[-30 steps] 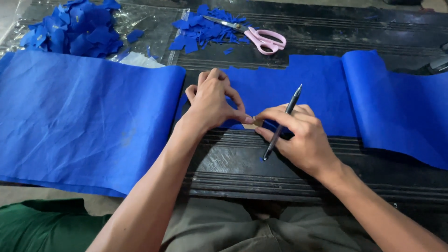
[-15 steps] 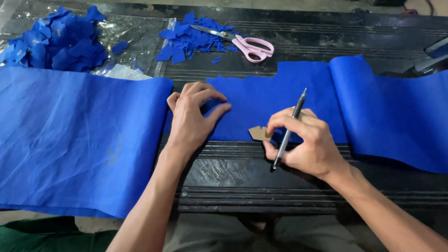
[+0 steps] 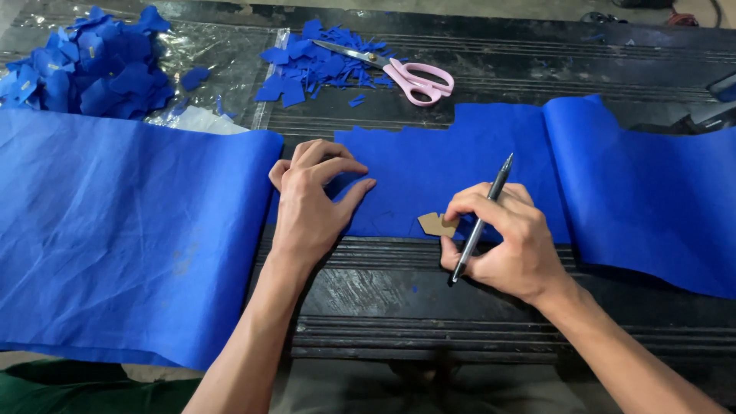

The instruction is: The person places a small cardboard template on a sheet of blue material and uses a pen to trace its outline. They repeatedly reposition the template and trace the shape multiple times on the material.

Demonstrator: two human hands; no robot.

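Two hands worked: the left hand (image 3: 314,203) pressed flat on the blue fabric strip (image 3: 452,172), which ran left-right; the right hand (image 3: 502,241), gripping a pen (image 3: 481,218), pinched the small brown card template (image 3: 437,225) just beside it.

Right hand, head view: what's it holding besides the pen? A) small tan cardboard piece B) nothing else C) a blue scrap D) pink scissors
A: the right hand pinches a small tan cardboard piece at the near edge of the blue fabric, with the pen held between its fingers; the pink scissors lie untouched farther back on the table.
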